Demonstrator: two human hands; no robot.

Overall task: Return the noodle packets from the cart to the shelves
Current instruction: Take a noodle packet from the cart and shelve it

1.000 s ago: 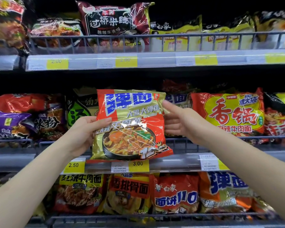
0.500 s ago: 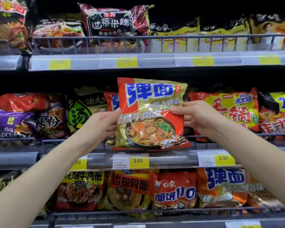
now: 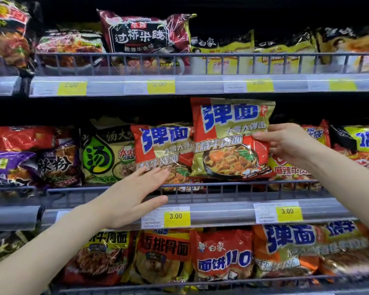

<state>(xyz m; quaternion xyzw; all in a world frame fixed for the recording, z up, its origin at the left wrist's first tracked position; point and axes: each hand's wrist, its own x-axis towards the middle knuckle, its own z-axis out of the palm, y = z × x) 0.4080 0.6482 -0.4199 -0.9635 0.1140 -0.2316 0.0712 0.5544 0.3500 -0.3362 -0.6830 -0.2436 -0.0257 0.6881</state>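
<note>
Right hand pinching red-gold noodle packet by right edge, above middle shelf rail. Left hand flat, fingers spread wide, touching matching packet left of it.

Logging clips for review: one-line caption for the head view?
Right hand holds a red-gold noodle packet at the middle shelf; left hand open.

Left hand: forearm extended, fingers straight, palm flat, holding nothing; right hand: forearm extended, thumb and fingers pinching closed.

Held packet right of matching packet (overlapping it)
</note>
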